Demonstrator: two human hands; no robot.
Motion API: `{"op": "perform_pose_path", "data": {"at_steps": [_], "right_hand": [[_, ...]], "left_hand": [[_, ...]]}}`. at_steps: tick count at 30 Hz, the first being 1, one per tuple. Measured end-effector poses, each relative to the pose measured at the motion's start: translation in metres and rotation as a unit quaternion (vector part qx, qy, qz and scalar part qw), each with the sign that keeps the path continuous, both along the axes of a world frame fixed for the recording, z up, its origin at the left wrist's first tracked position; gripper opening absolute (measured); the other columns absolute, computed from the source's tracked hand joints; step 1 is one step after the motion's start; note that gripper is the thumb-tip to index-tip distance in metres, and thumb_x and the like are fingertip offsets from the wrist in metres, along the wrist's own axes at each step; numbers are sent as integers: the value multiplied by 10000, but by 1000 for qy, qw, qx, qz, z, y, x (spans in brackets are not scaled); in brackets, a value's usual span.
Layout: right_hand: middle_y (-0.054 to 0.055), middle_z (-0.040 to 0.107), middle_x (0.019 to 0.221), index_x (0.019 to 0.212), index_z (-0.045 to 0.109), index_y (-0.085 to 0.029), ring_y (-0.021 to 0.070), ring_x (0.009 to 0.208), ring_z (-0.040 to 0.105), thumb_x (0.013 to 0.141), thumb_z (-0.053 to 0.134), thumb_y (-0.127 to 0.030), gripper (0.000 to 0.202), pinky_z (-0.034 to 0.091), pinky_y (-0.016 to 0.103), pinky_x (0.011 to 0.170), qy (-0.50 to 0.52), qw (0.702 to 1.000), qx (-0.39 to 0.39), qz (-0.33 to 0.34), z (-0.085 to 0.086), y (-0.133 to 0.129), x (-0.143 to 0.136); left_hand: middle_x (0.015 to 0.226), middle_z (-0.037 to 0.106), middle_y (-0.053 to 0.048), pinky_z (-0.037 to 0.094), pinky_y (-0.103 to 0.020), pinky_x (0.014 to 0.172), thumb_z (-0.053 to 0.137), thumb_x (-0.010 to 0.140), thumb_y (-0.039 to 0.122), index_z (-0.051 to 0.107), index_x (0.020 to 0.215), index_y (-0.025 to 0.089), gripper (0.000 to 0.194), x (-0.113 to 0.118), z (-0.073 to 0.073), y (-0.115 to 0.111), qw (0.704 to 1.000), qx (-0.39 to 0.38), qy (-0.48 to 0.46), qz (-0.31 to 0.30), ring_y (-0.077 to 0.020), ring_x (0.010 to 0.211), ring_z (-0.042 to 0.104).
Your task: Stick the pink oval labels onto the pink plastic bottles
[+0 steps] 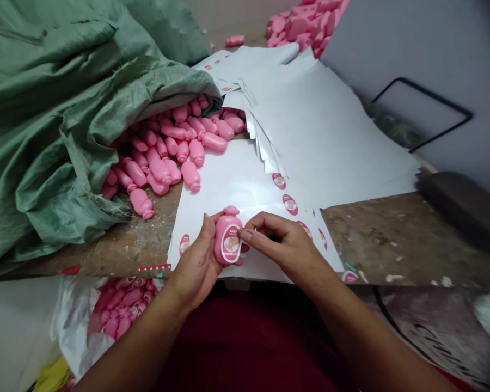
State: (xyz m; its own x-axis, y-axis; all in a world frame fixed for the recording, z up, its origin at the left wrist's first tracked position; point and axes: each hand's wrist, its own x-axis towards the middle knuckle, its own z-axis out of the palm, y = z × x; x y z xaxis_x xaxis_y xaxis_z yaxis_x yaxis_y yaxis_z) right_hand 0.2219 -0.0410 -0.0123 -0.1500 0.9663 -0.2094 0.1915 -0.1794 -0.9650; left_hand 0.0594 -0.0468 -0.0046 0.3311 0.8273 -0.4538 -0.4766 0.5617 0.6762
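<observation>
A small pink bottle (222,238) is held upright in my left hand (200,256), thumb on one side and fingers behind it. On the bottle's front lies an oval label (231,243) with a white border. The thumb and forefinger of my right hand (275,239) are pinched together at the label's right edge; whether they grip it is hard to tell. Beneath both hands is a white sheet (224,182) bearing several oval stickers, one of them a pink oval sticker (290,204) near its right side.
Pink bottles (161,169) spill from a green sack (85,109) at the left. Large white sheets (318,125) lie stacked at the right behind my hands. A dark block (461,201) stands at the far right. Below the table edge, a white bag (75,316) holds more bottles.
</observation>
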Motion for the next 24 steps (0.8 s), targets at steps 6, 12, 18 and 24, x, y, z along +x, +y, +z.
{"op": "perform_pose_path", "data": {"at_steps": [6,12,18,24], "right_hand": [[-5,677,674,723,638,-213,152,653,595,785,718,-523,326,437,292,637,22,1000,-12,-7,-2,2,-2],[-24,654,653,737,640,-217,134,624,560,832,669,-473,275,406,279,612,-30,999,21,-11,-4,0,0],[-58,537,599,851,651,-230,121,565,481,820,672,-427,201,347,274,564,-115,985,101,-78,-3,-3,-3],[-72,508,593,911,606,-254,133,558,483,761,715,-443,265,362,272,556,-112,986,110,-54,-9,0,-8]], "left_hand": [[999,670,-50,521,-240,667,540,917,607,603,1218,224,491,0,-1,-1,1000,16,19,-6,-167,861,671],[1009,629,-16,495,-226,731,668,905,348,590,1245,264,358,-5,0,-4,998,20,56,-26,-135,905,636],[1158,636,-39,495,-239,793,766,770,162,565,1293,257,569,-2,1,-5,997,-8,23,-67,-138,953,633],[1207,684,-47,498,-300,936,781,768,268,399,1490,343,820,-62,10,-23,967,-4,191,-171,-184,1058,655]]}}
